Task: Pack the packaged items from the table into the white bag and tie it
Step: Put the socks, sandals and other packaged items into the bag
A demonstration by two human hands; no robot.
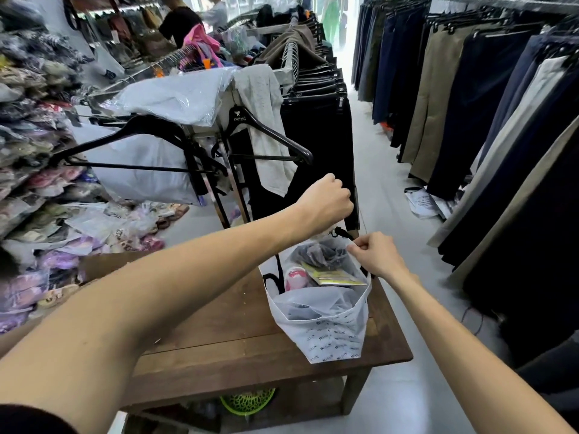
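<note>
White bag (326, 324) stands open on the wooden table (238, 339) at lower centre, packets (322, 267) inside, left hand (326, 198) fisted above it, right hand (376, 255) pinching its black cord (343, 234) at the rim.

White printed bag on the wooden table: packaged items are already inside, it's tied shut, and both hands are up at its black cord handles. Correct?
Not quite. In the head view the white printed bag is not tied shut; its mouth gapes open, showing the packaged items. The rest stands.
</note>
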